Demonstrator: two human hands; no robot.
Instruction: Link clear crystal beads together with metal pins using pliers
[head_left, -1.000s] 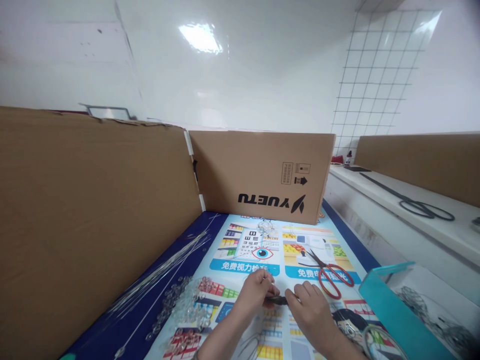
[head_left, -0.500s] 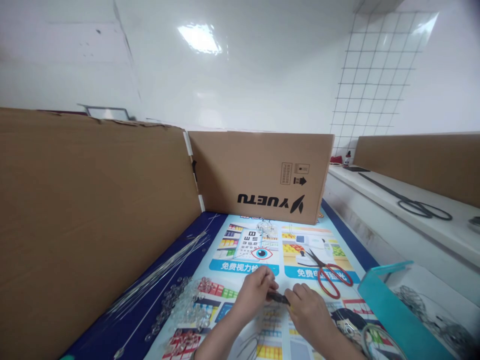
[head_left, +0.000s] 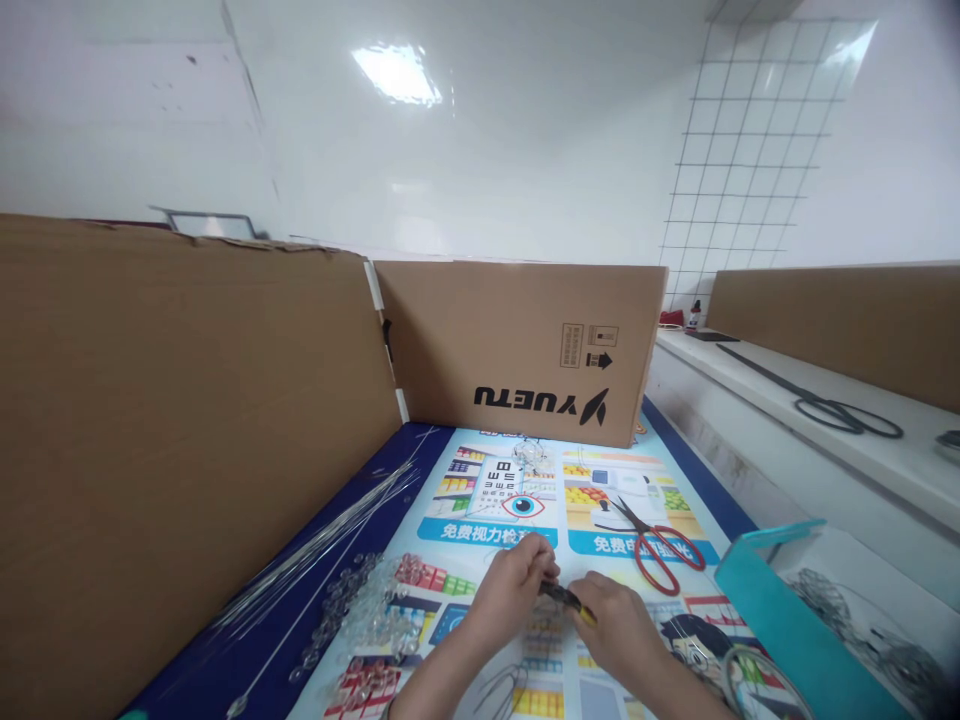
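Observation:
My right hand [head_left: 619,625] is closed around a pair of pliers [head_left: 564,597] with dark jaws and a bit of yellow on the grip. The jaws point left and reach the fingertips of my left hand [head_left: 514,590]. Those fingers are pinched together at the jaw tips; what they hold is too small or hidden to name. Below the hands, thin bent wires [head_left: 499,690] lie on the printed sheet. Many clear beads [head_left: 382,615] are spread to the left of my left arm.
Red-handled scissors [head_left: 660,550] lie open beyond my right hand. A teal box [head_left: 806,620] with wire coils stands at the right. Long thin wires [head_left: 322,545] lie at the left. Cardboard panels [head_left: 517,320] wall the back and left. A small wire-and-bead piece [head_left: 531,456] sits near the back.
The pliers have turned slightly in my right hand, and the yellow of their grip now shows. My left hand stays almost in place.

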